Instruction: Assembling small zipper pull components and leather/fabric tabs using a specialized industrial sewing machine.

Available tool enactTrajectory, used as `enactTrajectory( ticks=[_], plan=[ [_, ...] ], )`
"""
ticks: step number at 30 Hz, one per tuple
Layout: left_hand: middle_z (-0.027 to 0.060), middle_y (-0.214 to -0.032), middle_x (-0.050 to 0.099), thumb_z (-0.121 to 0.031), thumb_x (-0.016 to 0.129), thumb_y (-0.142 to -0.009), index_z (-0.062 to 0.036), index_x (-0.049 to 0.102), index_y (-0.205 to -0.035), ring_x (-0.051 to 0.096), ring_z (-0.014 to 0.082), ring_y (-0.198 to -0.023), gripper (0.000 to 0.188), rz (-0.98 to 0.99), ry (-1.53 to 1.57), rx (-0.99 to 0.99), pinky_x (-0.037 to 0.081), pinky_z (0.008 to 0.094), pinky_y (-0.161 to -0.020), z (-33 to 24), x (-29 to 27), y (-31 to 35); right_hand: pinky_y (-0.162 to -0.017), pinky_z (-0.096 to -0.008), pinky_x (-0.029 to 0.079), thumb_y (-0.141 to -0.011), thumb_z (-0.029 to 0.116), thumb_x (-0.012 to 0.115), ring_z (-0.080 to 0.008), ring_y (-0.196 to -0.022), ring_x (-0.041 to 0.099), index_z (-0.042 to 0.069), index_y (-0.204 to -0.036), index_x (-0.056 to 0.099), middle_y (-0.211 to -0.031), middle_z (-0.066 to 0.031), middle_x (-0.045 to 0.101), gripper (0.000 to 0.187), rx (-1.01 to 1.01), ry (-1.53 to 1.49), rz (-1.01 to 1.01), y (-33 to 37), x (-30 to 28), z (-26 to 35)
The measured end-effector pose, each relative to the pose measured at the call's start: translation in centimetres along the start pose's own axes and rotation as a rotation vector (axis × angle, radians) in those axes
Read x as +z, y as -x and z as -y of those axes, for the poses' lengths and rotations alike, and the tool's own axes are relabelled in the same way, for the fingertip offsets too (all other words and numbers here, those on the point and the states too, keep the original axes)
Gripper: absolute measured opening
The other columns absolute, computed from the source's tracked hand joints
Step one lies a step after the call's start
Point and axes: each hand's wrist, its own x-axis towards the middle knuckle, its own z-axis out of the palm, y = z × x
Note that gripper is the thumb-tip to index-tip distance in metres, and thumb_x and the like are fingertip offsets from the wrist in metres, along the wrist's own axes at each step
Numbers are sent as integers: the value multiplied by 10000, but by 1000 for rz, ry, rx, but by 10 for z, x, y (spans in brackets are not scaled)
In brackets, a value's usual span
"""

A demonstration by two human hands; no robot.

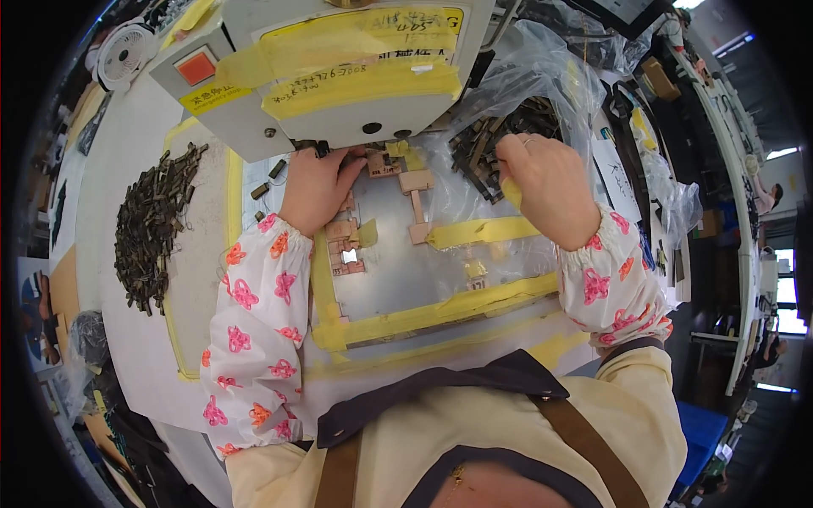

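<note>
My left hand (pixel 315 188) reaches under the front of a grey machine head (pixel 356 110). Its thumb and fingers curl together beside a small copper-coloured block (pixel 384 165), and the machine's lower edge hides part of them. What they grip, if anything, does not show. Over to the right, my right hand (pixel 546 188) is closed, knuckles up, at the near edge of a heap of dark narrow strips (pixel 483 152) in a clear plastic bag (pixel 542 72). Something yellow covers one fingertip. Its grip is hidden. Between the hands, copper-coloured fixture blocks (pixel 417 203) are fixed on a metal plate (pixel 385 279).
Yellow tape (pixel 423 317) borders the plate. A large pile of short dark pieces (pixel 157 224) lies at the left, with a few loose pieces (pixel 260 191) near my left wrist. A red square button (pixel 196 69) is on the machine's side box. A white fan (pixel 127 52) stands far left.
</note>
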Motion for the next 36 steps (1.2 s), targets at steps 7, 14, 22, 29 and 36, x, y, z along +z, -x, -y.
enactTrajectory(
  ticks=[7, 14, 22, 29, 36],
  plan=[
    [164, -881, 619, -91, 581, -829, -15, 626, -934, 565, 371, -795, 137, -109, 171, 30, 448, 399, -696, -5, 6, -7, -585, -410, 453, -736, 29, 588, -331, -694, 590, 12, -808, 480, -755, -126, 602, 130, 2, -490, 94, -39, 53, 16],
    [138, -912, 630, -49, 532, -856, -21, 616, -1002, 565, 330, -855, 172, 72, 151, -93, 444, 365, -752, -10, -7, 3, -583, -405, 468, -699, 27, 568, -333, -697, 593, -3, -843, 543, -711, -130, 576, 149, -191, -459, -123, -40, 68, 14],
    [99, -895, 630, 45, 513, -764, -82, 603, -976, 528, 288, -733, 263, -29, 23, 103, 395, 363, -683, -18, -14, 10, -629, -382, 484, -667, 17, 605, -317, -765, 592, 15, -835, 601, -816, -130, 583, 168, -176, -600, -105, -42, 84, 4],
    [98, -716, 510, 50, 495, -773, -71, 601, -974, 505, 289, -690, 258, 36, -9, 164, 387, 374, -640, -20, -13, 7, -728, -371, 494, -646, -54, 580, -305, -850, 582, 12, -930, 649, -884, -125, 609, 300, -190, -706, -181, -40, 97, 2],
    [74, -633, 498, 31, 517, -739, -138, 619, -1062, 502, 277, -586, 379, 109, -71, 231, 423, 356, -574, -26, -7, -2, -733, -362, 485, -633, 2, 592, -295, -821, 576, 16, -879, 651, -863, -110, 616, 254, -260, -537, -234, -44, 96, 5]
  ],
)
